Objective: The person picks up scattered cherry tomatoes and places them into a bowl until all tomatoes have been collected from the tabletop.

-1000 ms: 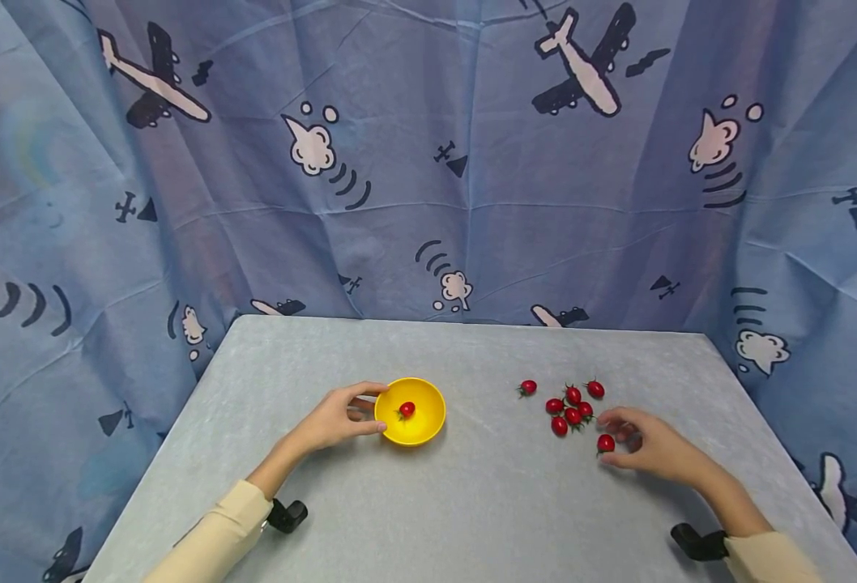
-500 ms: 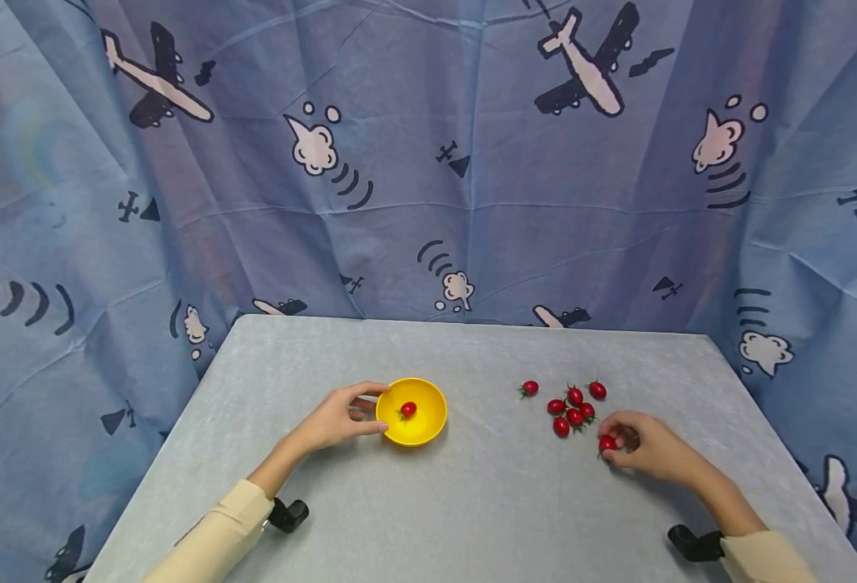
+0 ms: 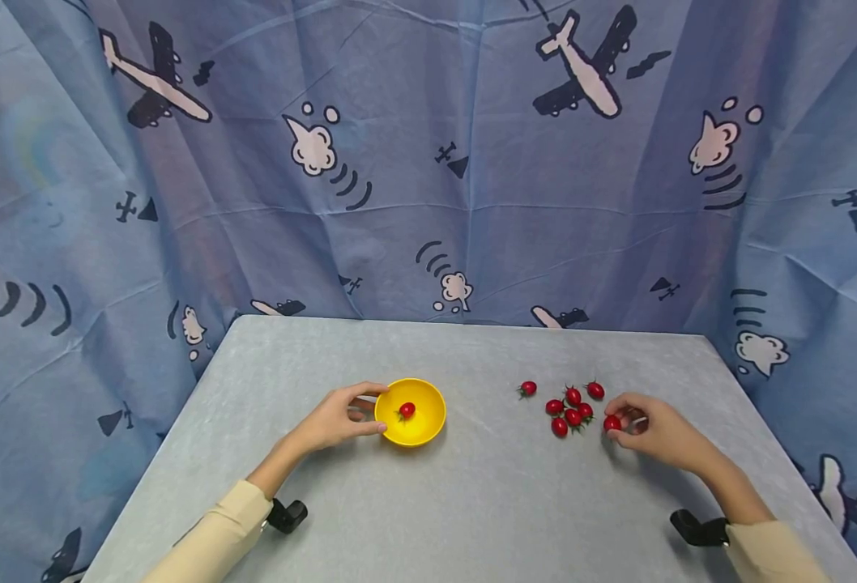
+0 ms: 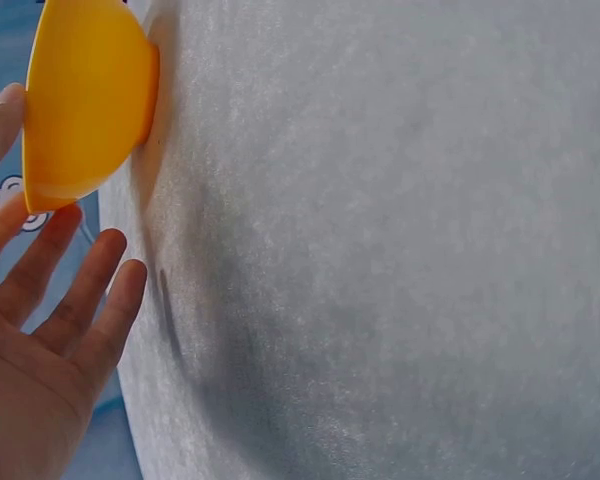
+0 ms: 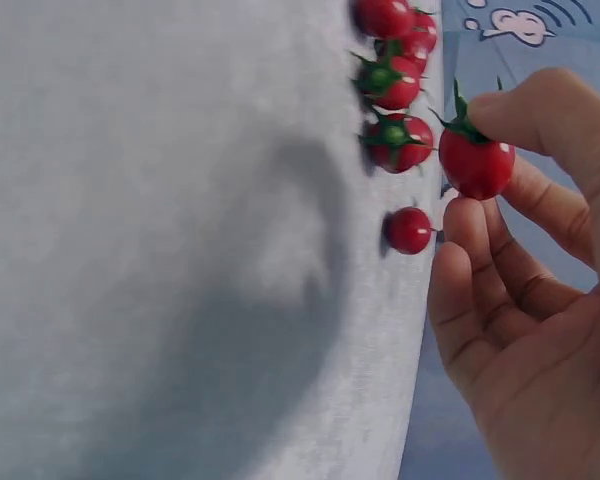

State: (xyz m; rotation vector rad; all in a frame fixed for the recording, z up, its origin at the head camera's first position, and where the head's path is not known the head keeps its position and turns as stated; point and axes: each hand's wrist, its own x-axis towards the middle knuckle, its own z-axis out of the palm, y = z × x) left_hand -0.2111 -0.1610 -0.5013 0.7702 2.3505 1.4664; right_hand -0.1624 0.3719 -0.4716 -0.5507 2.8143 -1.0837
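Note:
My left hand [image 3: 341, 418] holds the left side of a yellow bowl [image 3: 436, 417], thumb at the near rim and forefinger at the far rim. One red cherry tomato [image 3: 407, 410] lies inside the bowl. In the left wrist view the bowl [image 4: 85, 100] stands on the table, and the other fingers [image 4: 80, 300] are spread beneath its edge. My right hand [image 3: 658, 431] pinches a cherry tomato [image 5: 477, 165] with a green calyx between thumb and fingers, just above the table. Left of that hand lies a cluster of several cherry tomatoes [image 3: 573, 416].
A lone cherry tomato [image 3: 527, 389] lies left of the cluster, and another one [image 3: 595, 390] sits at its far right. All rest on a pale grey table [image 3: 487, 494]. Behind the table hangs a blue curtain [image 3: 399, 162] printed with planes.
My right hand has taken hold of the cherry tomato nearest it and lifted it slightly, moving away from me. The left hand and the bowl have stayed in place.

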